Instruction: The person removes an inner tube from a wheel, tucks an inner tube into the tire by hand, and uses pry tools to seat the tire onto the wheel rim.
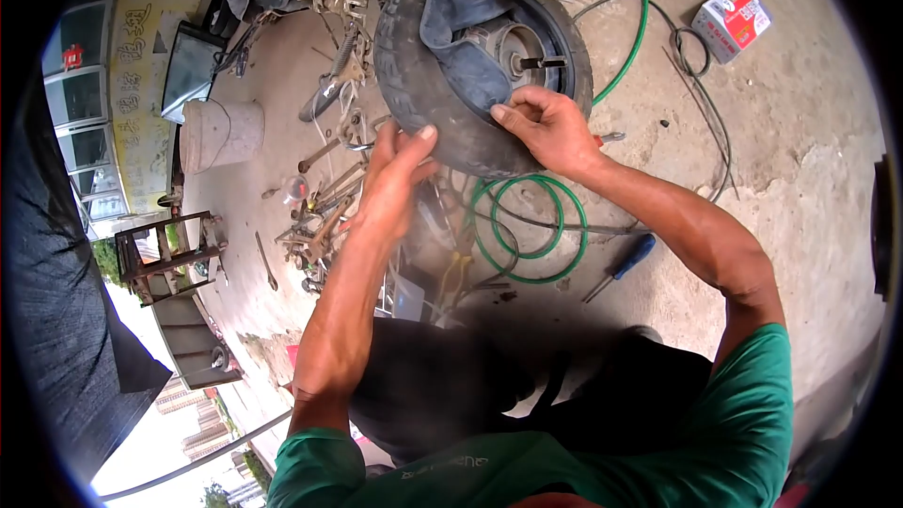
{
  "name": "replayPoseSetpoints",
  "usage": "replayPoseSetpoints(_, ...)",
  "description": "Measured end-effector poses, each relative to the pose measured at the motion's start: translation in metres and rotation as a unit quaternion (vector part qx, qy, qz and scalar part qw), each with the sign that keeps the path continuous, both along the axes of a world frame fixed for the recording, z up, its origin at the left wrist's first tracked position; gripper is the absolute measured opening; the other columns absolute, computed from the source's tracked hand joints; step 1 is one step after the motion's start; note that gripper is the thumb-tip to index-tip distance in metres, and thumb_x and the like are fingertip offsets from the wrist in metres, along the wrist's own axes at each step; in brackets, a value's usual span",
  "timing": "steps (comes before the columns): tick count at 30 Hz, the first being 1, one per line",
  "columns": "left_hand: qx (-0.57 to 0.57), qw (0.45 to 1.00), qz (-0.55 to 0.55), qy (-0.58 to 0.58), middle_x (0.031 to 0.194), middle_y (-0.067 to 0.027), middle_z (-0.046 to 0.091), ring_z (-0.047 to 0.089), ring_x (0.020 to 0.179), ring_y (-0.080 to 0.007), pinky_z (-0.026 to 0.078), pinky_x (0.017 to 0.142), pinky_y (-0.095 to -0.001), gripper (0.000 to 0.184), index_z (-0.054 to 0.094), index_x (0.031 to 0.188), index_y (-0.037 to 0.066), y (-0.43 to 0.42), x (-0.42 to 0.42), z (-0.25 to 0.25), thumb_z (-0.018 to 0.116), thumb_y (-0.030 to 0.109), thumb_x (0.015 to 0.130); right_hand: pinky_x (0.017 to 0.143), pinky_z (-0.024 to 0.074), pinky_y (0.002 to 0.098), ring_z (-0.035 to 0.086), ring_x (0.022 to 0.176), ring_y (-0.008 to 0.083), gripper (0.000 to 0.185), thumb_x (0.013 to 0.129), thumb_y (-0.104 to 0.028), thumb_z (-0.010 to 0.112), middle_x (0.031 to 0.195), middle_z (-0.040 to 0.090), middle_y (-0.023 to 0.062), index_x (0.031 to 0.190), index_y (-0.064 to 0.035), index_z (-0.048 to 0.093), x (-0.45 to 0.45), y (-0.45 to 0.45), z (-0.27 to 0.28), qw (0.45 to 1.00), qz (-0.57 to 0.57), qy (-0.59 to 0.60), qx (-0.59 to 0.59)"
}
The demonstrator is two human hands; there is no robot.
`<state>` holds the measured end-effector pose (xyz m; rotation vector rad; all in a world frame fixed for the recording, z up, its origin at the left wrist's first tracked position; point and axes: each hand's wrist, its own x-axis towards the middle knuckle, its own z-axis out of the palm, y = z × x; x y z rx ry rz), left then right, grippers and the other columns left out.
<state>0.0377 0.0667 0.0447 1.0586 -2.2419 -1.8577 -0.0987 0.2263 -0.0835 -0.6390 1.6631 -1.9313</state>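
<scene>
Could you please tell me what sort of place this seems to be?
Probably an outdoor or open-fronted vehicle repair spot: the left hand and right hand are at a tyre with what looks like an inner tube, metal tools lie heaped on the ground, and a screwdriver lies there too.

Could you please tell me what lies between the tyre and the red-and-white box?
In the head view, a green hose and a dark cable or hose lie between the tyre and the red-and-white box.
</scene>
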Motion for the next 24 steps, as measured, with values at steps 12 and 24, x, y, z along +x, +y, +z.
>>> replayPoseSetpoints(12, -0.014, 1.000, -0.014, -0.022, 0.144, -0.0111, 0.054, 0.053, 0.127, -0.0234, 0.041, 0.106, -0.0443, 0.069, 0.040, 0.151, 0.005, 0.001, -0.005, 0.003, 0.067, 0.038, 0.098, 0.069, 0.0473, 0.0459, 0.059, 0.069, 0.0368, 0.039, 0.098, -0.031, 0.064, 0.074, 0.061, 0.0247, 0.081, 0.0045, 0.063, -0.027, -0.008, 0.023, 0.980, 0.126, 0.105, 0.116)
replayPoseSetpoints(24, -0.006, 1.000, -0.011, -0.009, 0.143, -0.0100, 0.054, 0.052, 0.129, -0.0217, 0.041, 0.106, -0.0434, 0.066, 0.039, 0.154, 0.007, 0.003, 0.001, 0.003, 0.064, 0.035, 0.100, 0.075, 0.0517, 0.0420, 0.067, 0.078, 0.0339, 0.031, 0.099, -0.030, 0.062, 0.084, 0.068, 0.0203, 0.097, -0.0002, 0.070, -0.028, -0.004, 0.008, 0.989, 0.109, 0.076, 0.059)
